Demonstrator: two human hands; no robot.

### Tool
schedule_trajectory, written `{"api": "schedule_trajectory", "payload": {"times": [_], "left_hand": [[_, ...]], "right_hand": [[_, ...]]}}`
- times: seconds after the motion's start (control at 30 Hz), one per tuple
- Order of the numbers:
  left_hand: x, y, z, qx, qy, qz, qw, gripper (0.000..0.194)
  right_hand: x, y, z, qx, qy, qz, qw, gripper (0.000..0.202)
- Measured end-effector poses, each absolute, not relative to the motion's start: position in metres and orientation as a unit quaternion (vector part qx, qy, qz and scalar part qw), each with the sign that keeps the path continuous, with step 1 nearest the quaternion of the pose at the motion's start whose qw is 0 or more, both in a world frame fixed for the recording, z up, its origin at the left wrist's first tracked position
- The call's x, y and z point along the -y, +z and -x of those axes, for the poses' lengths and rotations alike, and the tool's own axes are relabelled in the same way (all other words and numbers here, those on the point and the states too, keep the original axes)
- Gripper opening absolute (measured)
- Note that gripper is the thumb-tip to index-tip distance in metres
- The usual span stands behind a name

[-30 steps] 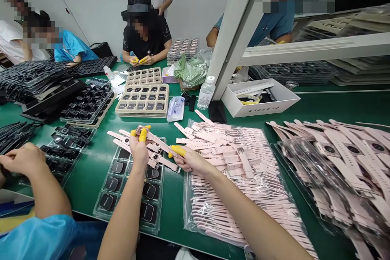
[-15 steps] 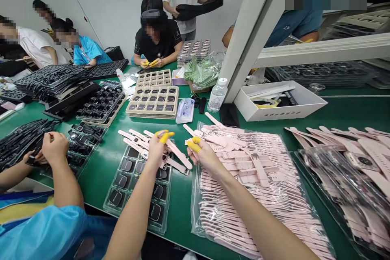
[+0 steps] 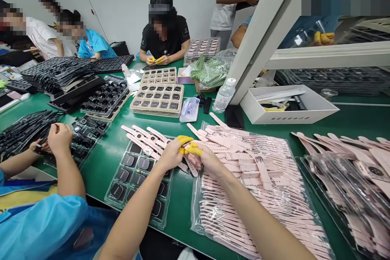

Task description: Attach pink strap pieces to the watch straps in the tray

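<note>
My left hand [image 3: 171,155] and my right hand [image 3: 210,160], both with yellow finger covers, meet over the gap between a tray and a bag. Their fingertips are pinched together, and whatever they hold is hidden by the fingers. Under and left of my left hand, several watches with pink straps [image 3: 148,151] lie across the top of a clear plastic tray [image 3: 110,200] of dark square watch faces. Just right of my right hand, loose pink watch straps [image 3: 240,162] are heaped on a clear bag packed with more pink straps [image 3: 243,215].
A co-worker's arm [image 3: 68,162] in blue handles black watches at left. Beyond stand beige trays [image 3: 157,107], a plastic bottle [image 3: 224,96], a black phone-like slab [image 3: 234,117] and a white box [image 3: 289,115]. Stacked trays of pink-strapped watches [image 3: 341,191] lie right.
My left hand has moved right, away from over the watches, its fingers closing against my right hand. The view has shifted slightly, and the standing person behind has moved right.
</note>
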State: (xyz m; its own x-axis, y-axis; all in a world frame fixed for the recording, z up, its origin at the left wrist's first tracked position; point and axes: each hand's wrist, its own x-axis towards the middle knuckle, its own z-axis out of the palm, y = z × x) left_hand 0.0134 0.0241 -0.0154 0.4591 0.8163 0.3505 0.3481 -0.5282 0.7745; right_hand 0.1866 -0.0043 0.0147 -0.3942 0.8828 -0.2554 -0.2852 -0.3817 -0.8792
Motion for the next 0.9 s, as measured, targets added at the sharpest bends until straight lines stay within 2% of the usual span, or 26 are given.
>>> {"api": "schedule_trajectory", "payload": {"times": [0.23, 0.53, 0.7, 0.9], "left_hand": [[-0.023, -0.010, -0.014, -0.362, 0.383, -0.787, 0.320, 0.046], [-0.020, -0.014, -0.018, -0.378, 0.370, -0.790, 0.308, 0.043], [-0.018, -0.006, -0.015, -0.368, 0.344, -0.794, 0.341, 0.041], [-0.019, -0.001, -0.013, -0.370, 0.304, -0.839, 0.260, 0.036]], "right_hand": [[0.004, 0.013, -0.185, 0.351, 0.742, 0.381, 0.426, 0.027], [0.003, 0.009, -0.186, 0.298, 0.767, 0.349, 0.448, 0.033], [0.001, 0.010, -0.187, 0.293, 0.757, 0.367, 0.454, 0.035], [0.002, 0.007, -0.185, 0.306, 0.752, 0.410, 0.414, 0.035]]}}
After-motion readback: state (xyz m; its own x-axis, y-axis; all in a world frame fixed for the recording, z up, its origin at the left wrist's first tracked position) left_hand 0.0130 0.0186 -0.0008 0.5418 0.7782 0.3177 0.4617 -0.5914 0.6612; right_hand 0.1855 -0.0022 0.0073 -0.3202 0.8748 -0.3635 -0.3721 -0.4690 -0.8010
